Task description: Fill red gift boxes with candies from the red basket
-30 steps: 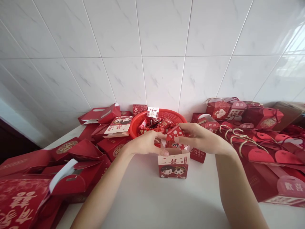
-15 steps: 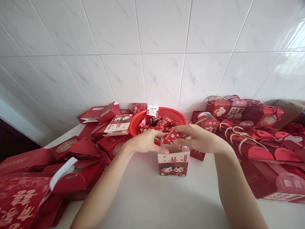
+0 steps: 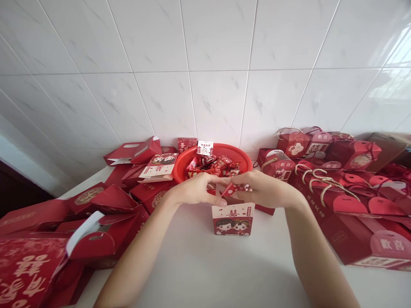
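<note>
A small red and white gift box (image 3: 233, 221) with two cartoon figures on its front stands upright on the white table, its top open. My left hand (image 3: 201, 189) grips the box's left rim, thumb on the front edge. Over the opening, my right hand (image 3: 261, 188) is closed on a red candy packet (image 3: 230, 190) with white dots, partly inside the box. Some of its fingertips are hidden behind the rim. Just behind the hands, a red plastic basket (image 3: 246, 161) holds several red wrapped candies (image 3: 221, 163).
Several red boxes (image 3: 86, 196) lie piled on the left, one with cartoon figures (image 3: 158, 167) on top. On the right are several red gift boxes (image 3: 362, 231) with rope handles (image 3: 327, 184). A white tiled wall (image 3: 218, 98) rises behind the table (image 3: 221, 273).
My right hand has lowered the candy packet a little further into the box opening. My left hand stays on the box rim.
</note>
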`<state>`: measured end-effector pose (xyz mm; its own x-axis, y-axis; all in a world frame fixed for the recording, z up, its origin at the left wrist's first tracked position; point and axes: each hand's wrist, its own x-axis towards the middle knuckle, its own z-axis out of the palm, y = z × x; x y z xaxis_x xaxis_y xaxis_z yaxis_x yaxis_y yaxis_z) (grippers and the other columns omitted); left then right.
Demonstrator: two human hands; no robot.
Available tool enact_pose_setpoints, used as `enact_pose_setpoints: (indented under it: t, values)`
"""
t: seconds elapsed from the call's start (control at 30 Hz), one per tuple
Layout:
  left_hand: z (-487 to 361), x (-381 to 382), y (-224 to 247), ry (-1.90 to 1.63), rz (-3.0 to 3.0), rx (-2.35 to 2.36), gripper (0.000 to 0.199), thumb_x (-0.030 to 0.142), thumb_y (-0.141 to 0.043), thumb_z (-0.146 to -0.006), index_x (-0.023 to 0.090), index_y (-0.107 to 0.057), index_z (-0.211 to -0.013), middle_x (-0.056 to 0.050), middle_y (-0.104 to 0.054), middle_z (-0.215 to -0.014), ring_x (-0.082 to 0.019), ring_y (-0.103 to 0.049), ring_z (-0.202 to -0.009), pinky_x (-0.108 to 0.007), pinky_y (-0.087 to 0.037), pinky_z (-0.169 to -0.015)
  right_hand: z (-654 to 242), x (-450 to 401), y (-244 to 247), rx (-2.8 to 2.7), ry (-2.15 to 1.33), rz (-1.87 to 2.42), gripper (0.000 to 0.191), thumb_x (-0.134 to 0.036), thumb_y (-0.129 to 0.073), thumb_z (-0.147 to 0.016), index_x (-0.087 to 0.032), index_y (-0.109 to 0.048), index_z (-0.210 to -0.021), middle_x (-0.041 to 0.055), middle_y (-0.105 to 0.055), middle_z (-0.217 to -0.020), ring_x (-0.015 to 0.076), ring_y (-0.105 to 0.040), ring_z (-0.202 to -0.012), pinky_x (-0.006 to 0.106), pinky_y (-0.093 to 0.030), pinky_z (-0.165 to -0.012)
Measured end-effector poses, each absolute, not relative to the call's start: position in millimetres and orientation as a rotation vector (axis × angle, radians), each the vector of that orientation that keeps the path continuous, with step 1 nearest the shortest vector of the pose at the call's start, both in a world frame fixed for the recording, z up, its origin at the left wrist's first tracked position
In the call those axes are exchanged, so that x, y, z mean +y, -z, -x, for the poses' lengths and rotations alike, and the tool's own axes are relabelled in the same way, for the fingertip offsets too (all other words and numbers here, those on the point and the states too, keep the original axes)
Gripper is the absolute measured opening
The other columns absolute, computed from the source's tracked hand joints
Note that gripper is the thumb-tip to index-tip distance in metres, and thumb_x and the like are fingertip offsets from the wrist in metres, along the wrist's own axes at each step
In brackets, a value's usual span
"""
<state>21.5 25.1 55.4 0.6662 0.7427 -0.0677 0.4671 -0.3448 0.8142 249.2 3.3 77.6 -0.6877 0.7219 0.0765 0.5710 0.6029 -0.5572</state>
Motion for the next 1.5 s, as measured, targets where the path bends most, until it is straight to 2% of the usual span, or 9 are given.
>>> enact_pose_setpoints:
  t: [0.13, 0.3, 0.57, 0.8, 0.97, 1.1, 1.23, 1.37, 1.5]
  values:
    - [-21.4, 25.7, -53.8, -0.398, -2.031, 0.983, 0.059, 0.045, -0.083, -0.071, 0.027, -0.071, -0.126, -0.003, -0.076, -0.114, -0.028, -0.068, -0.108, -0.035, -0.050, -0.093, -247.7, 4.4, -74.9, -2.454, -0.590, 1.132, 0.019, -0.025, -0.051, -0.094, -0.020, -0.060, -0.078, -0.0036, -0.048, -0.058, 0.0101, -0.036, -0.051, 0.026, -0.026, -0.049]
    - [-22.0, 25.2, -55.6, -0.373, -2.025, 0.997, 0.060, 0.043, -0.084, -0.071, 0.028, -0.070, -0.127, -0.003, -0.075, -0.116, -0.028, -0.067, -0.111, -0.037, -0.049, -0.096, -252.8, 0.6, -80.9, -2.478, -0.649, 1.052, 0.014, -0.027, -0.056, -0.092, -0.019, -0.064, -0.084, -0.0027, -0.055, -0.062, 0.0107, -0.043, -0.053, 0.025, -0.030, -0.051]
    - [-20.7, 26.7, -54.9, -0.389, -2.045, 1.016, 0.060, 0.043, -0.086, -0.069, 0.028, -0.072, -0.125, -0.005, -0.069, -0.134, -0.030, -0.061, -0.125, -0.039, -0.047, -0.104, -257.0, 2.4, -83.2, -2.472, -0.703, 1.056, 0.016, -0.024, -0.057, -0.090, -0.019, -0.072, -0.090, 0.0052, -0.075, -0.085, 0.0194, -0.068, -0.077, 0.029, -0.048, -0.066]
    - [-21.2, 28.2, -50.6, -0.434, -2.083, 1.013, 0.042, 0.048, -0.074, -0.081, 0.024, -0.076, -0.116, -0.006, -0.072, -0.127, -0.027, -0.067, -0.117, -0.035, -0.052, -0.095, -264.5, 1.4, -86.3, -2.253, -0.650, 1.062, 0.016, -0.029, -0.058, -0.091, -0.023, -0.072, -0.093, 0.0030, -0.076, -0.089, 0.0189, -0.070, -0.078, 0.029, -0.052, -0.068]
    - [-25.1, 23.1, -50.2, -0.404, -2.248, 1.028, 0.046, 0.039, -0.078, -0.077, 0.025, -0.074, -0.121, -0.005, -0.071, -0.130, -0.028, -0.065, -0.120, -0.035, -0.051, -0.099, -266.9, 5.3, -83.4, -2.154, -0.566, 1.142, 0.020, -0.038, -0.062, -0.090, -0.021, -0.071, -0.098, 0.0051, -0.075, -0.095, 0.0214, -0.069, -0.083, 0.033, -0.052, -0.072]
    - [-27.3, 24.8, -49.0, -0.638, -2.276, 1.050, 0.031, 0.020, -0.064, -0.083, 0.020, -0.078, -0.111, -0.006, -0.076, -0.117, -0.026, -0.071, -0.108, -0.034, -0.057, -0.089, -268.2, 10.6, -80.1, -2.130, -0.521, 1.151, 0.026, -0.041, -0.063, -0.090, -0.022, -0.070, -0.106, 0.0074, -0.074, -0.108, 0.0247, -0.069, -0.096, 0.037, -0.054, -0.082]
    - [-19.8, 28.4, -53.6, -0.938, -2.204, 1.047, 0.029, 0.026, -0.064, -0.084, 0.020, -0.078, -0.108, -0.006, -0.077, -0.115, -0.026, -0.072, -0.101, -0.037, -0.059, -0.087, -269.1, 16.9, -75.8, -2.038, -0.584, 1.107, 0.041, -0.043, -0.068, -0.087, -0.023, -0.063, -0.122, 0.0103, -0.068, -0.125, 0.0278, -0.065, -0.113, 0.042, -0.053, -0.093]
    - [-12.2, 28.3, -60.0, -1.144, -2.158, 1.049, 0.030, 0.034, -0.065, -0.086, 0.021, -0.078, -0.108, -0.007, -0.077, -0.113, -0.027, -0.072, -0.101, -0.038, -0.061, -0.084, -265.7, 20.3, -73.5, -1.979, -0.968, 0.902, 0.047, -0.044, -0.069, -0.089, -0.024, -0.056, -0.129, 0.0079, -0.073, -0.113, 0.0259, -0.070, -0.102, 0.040, -0.059, -0.084]
    - [-11.1, 26.8, -60.8, -1.301, -2.142, 1.023, 0.032, 0.037, -0.064, -0.088, 0.020, -0.077, -0.112, -0.008, -0.076, -0.117, -0.028, -0.070, -0.108, -0.037, -0.061, -0.085, -259.5, 21.5, -73.2, -1.831, -1.191, 0.793, 0.048, -0.042, -0.075, -0.084, -0.021, -0.057, -0.123, 0.0071, -0.077, -0.099, 0.0248, -0.073, -0.090, 0.035, -0.061, -0.073]
